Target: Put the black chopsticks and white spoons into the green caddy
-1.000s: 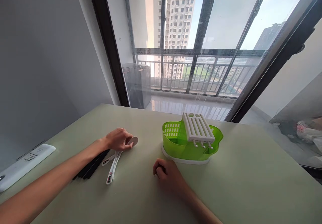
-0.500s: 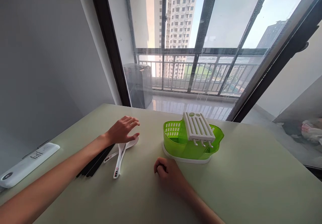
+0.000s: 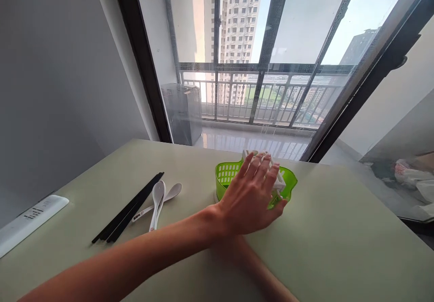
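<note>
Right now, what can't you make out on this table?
All in the head view:
- Right hand: hidden behind the left hand and wrist.
- White rack: mostly covered by the left hand; contact unclear.
- Green basket: front hidden by the left hand.
- Top white spoon: handle end hidden behind the left forearm.
- Spoon-handle print: too small to read.
- Long white object: cut off by the left edge.

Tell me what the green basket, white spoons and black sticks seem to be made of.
Green basket: probably plastic, smooth-finished, from its even bright color and regular holes. White spoons: smooth, with soft shading in the bowls; ceramic or melamine, can't tell which. Black sticks: dull, uniformly dark; possibly plastic or coated wood.
</note>
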Available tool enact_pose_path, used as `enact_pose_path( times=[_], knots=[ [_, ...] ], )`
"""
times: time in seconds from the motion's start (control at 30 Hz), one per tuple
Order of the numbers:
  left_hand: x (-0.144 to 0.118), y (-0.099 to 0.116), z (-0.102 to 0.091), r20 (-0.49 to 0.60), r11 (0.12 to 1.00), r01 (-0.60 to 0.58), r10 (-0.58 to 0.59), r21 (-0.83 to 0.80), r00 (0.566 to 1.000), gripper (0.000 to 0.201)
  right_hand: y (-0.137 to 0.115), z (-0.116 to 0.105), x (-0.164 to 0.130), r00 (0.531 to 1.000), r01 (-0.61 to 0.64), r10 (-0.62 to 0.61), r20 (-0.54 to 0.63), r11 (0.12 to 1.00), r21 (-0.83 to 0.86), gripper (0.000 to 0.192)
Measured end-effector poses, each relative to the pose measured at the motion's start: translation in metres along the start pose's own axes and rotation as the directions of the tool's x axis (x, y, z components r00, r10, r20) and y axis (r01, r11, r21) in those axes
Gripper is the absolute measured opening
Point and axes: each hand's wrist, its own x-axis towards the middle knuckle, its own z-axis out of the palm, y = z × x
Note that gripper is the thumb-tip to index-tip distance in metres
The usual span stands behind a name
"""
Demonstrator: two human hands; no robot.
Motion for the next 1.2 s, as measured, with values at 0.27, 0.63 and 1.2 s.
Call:
enact_pose_path(
  times=[0.27, 0.63, 1.2],
  knots=[
    [-0.008, -0.085, 0.003, -0.071, 0.989, -0.023, 0.034, 0.147, 0.997, 0.038, -0.006, -0.006, 0.002, 0.952, -0.064, 0.019, 0.306, 0.988, 0.139, 0.025],
    [-0.067, -0.207, -0.056, -0.088, 0.94, 0.23, -0.214, 0.252, 0.973, 0.039, -0.011, -0.008, 0.003, 0.95, -0.072, 0.016, 0.312, 0.983, 0.171, 0.023],
    [-0.098, -0.161, -0.069, -0.013, 0.975, 0.127, -0.127, 0.183, 0.992, 0.049, -0.015, -0.009, 0.002, 0.951, -0.073, 0.017, 0.308, 0.982, 0.172, 0.024]
  ],
)
